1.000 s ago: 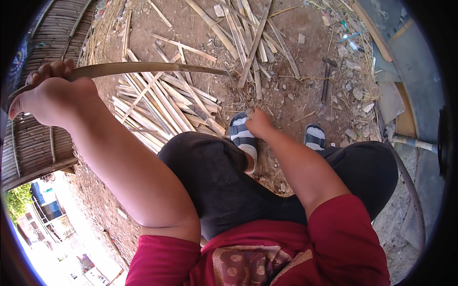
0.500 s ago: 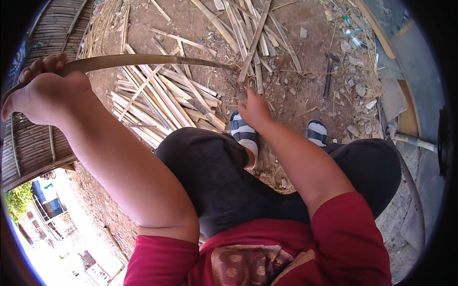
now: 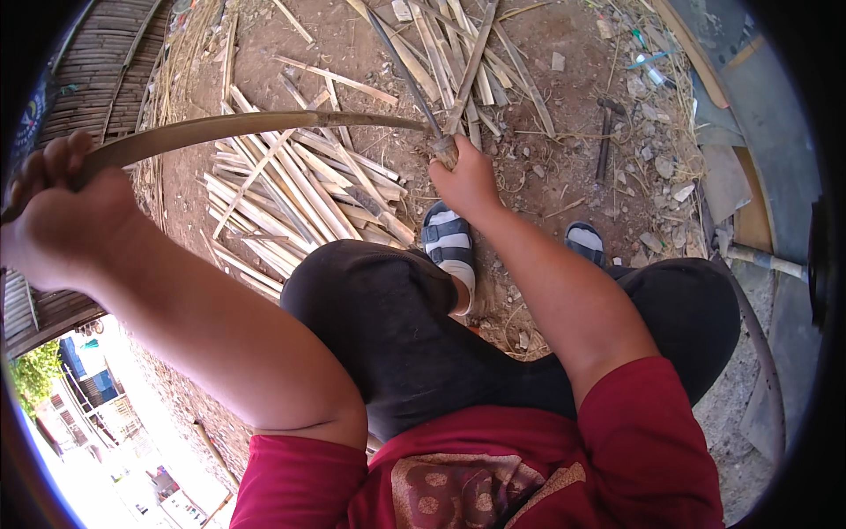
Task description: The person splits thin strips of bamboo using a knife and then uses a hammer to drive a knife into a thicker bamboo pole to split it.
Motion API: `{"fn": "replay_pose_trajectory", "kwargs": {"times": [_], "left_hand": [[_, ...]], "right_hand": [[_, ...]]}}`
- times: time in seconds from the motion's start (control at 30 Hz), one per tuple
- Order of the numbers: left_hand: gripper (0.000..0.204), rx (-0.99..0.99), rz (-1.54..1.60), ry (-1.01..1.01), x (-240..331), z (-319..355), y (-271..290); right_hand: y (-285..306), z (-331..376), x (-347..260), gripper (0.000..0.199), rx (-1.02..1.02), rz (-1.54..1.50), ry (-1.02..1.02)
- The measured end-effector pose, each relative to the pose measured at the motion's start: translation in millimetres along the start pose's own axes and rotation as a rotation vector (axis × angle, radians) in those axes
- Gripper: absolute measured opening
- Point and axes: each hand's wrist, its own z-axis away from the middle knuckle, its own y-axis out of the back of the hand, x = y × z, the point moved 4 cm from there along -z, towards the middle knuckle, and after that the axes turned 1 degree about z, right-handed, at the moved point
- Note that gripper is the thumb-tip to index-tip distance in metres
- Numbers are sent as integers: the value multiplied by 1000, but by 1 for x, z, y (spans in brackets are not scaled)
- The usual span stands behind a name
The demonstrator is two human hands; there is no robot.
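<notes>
A long bamboo strip reaches from the left edge across to the middle. My left hand is closed around its wide near end. The strip's other end comes up to the base of a long, thin, dark-bladed knife; I cannot tell if they touch. My right hand is wrapped round the knife's worn wooden handle, above my sandalled left foot. The blade slants away up and to the left.
Split bamboo strips lie heaped beyond my left knee, with another pile farther off. A hammer rests on the dirt at the right. Grey panels line the right side; a slatted bamboo screen is at the left.
My left hand has come lower and nearer with the bamboo strip. My right hand has risen slightly, and the knife blade now points farther up and away.
</notes>
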Motion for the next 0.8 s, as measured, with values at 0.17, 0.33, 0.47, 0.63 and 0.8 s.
{"fn": "replay_pose_trajectory", "kwargs": {"times": [0.17,0.33,0.47,0.63,0.8], "left_hand": [[21,75,-176,-98,21,39,-28],[25,29,-44,45,-10,42,-26],[24,20,-90,39,-20,25,-8],[33,144,-72,48,-23,28,-6],[53,119,-66,53,-30,22,4]], "right_hand": [[7,3,-3,45,69,-24,35],[5,12,15,42,67,26,55],[2,21,26,42,99,80,56],[-22,31,71,45,-308,475,-252],[-12,19,83,44,-293,481,-329]]}}
